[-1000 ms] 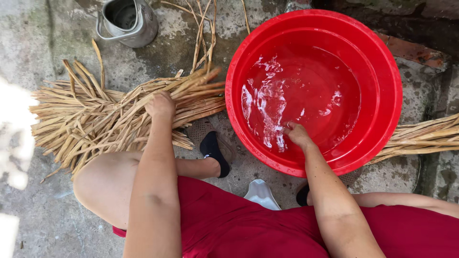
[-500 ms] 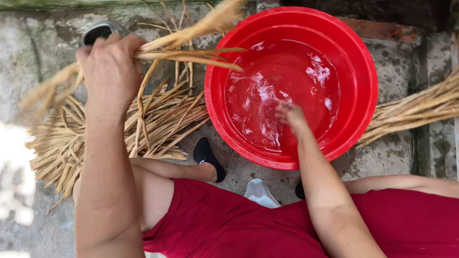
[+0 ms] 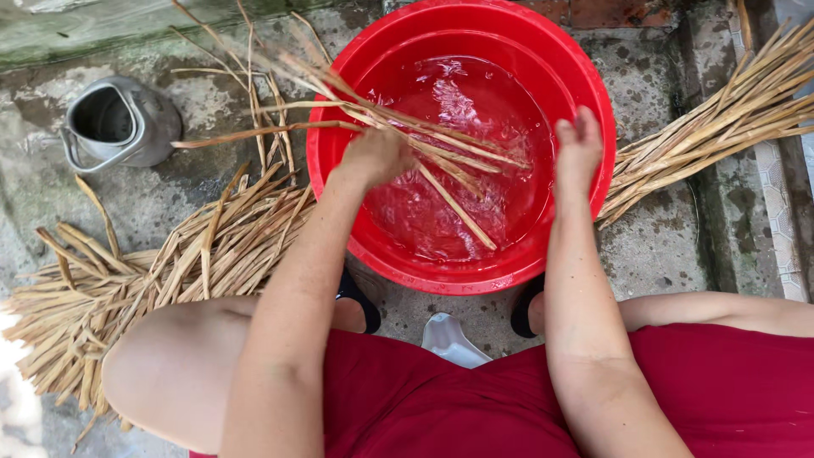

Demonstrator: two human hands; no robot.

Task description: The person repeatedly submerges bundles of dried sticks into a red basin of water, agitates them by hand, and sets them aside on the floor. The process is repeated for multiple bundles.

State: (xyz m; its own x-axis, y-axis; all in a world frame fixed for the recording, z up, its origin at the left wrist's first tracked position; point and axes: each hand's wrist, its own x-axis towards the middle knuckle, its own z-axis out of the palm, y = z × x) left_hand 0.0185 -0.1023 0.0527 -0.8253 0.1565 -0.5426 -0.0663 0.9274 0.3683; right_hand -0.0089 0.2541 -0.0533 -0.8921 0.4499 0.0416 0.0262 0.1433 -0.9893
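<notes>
A big red basin (image 3: 337, 110) holds water and sits on the concrete between my knees. My left hand (image 3: 373, 157) grips a small bunch of dry straw strips (image 3: 441, 153) and holds it across the water, with the tips pointing right and down into the basin. My right hand (image 3: 579, 148) hovers over the basin's right side, fingers loosely together, holding nothing. A large pile of dry straw (image 3: 170, 271) lies on the ground to the left of the basin.
A second bundle of straw (image 3: 721, 119) lies to the right of the basin. A grey metal pitcher (image 3: 119, 123) stands at the upper left. My red skirt, bare knees and black sandals fill the bottom. A tiled strip runs along the right edge.
My left hand has carried the straw bunch from above the pile over into the basin. My right hand has come up out of the water to the basin's right side.
</notes>
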